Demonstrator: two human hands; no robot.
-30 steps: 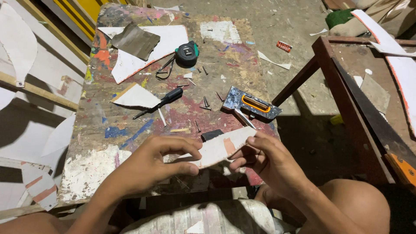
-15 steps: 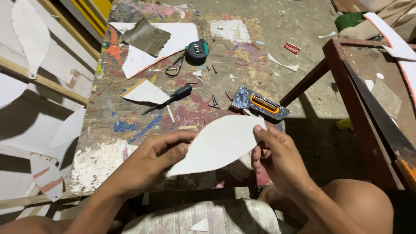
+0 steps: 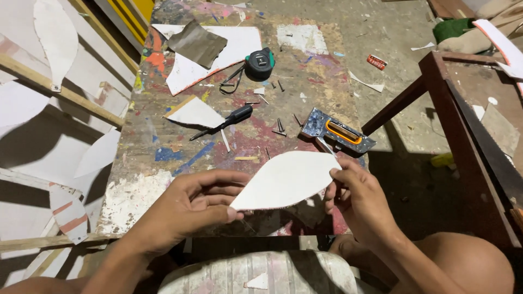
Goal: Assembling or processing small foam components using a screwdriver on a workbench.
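Head view: left hand (image 3: 188, 209) pinches the blunt end of a white leaf-shaped cutout (image 3: 286, 179) between thumb and fingers, right hand (image 3: 359, 198) pinches its pointed end, both closed on it, sheet held flat just above the near edge of the paint-stained bench (image 3: 163, 163). Beyond it near the right edge lies a staple gun (image 3: 338, 132); mid-bench a black screwdriver (image 3: 229, 120), loose nails (image 3: 279, 126); toward the far edge a tape measure (image 3: 259, 62).

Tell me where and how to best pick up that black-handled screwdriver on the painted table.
Grip the screwdriver by its thick black handle, the upper-right end, coming from above. It lies flat, its thin shaft pointing lower left beside a white card piece, so the handle sits clear.
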